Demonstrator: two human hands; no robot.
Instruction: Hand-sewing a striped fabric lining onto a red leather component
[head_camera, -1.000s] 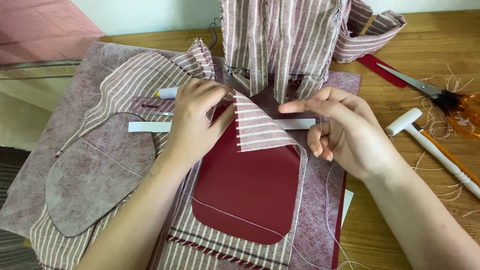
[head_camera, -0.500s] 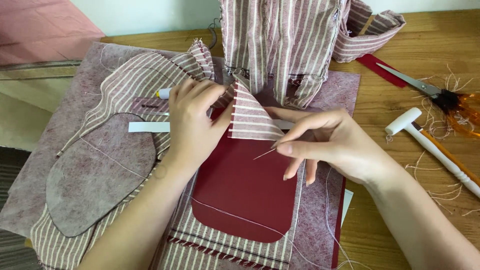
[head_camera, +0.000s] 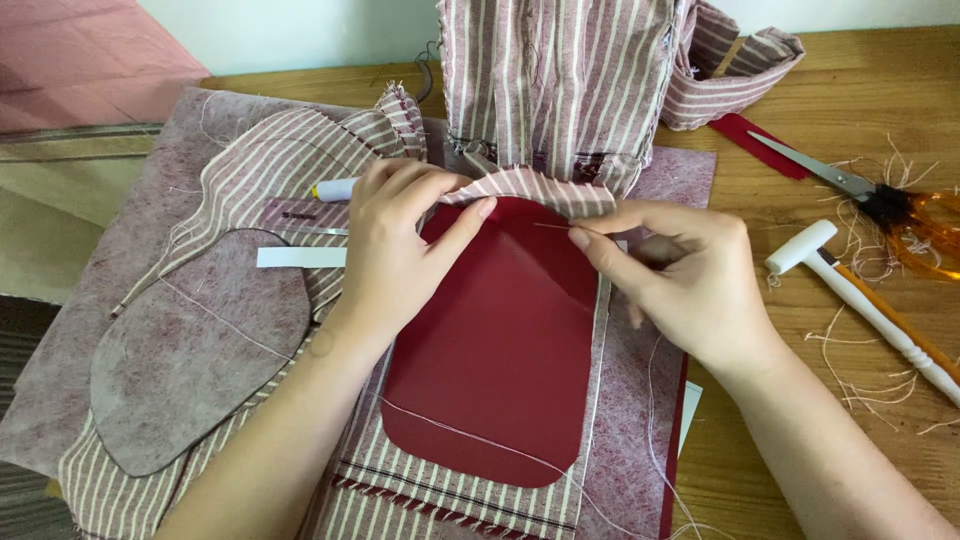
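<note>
A dark red leather-like panel (head_camera: 500, 350) with rounded corners lies on red-and-white striped fabric (head_camera: 460, 500) over a mauve felt sheet (head_camera: 650, 420). My left hand (head_camera: 395, 250) presses a folded striped fabric edge (head_camera: 545, 190) down along the panel's top. My right hand (head_camera: 680, 280) pinches a thin sewing needle (head_camera: 553, 226) at that edge, and a white thread (head_camera: 470, 435) trails across the panel's lower part. A striped cloth bag body (head_camera: 560, 80) stands just behind both hands.
A rounded felt piece (head_camera: 190, 350) lies left on the striped fabric. Scissors with orange handles (head_camera: 880, 205) and a small white mallet (head_camera: 860, 300) lie right on the wooden table (head_camera: 880, 100) among loose threads. A white strip (head_camera: 300, 257) and a white pen (head_camera: 335, 189) sit by my left hand.
The raised striped flap has been folded down flat along the red panel's top edge. My right hand moved the needle up to that edge, and my left hand shifted with it.
</note>
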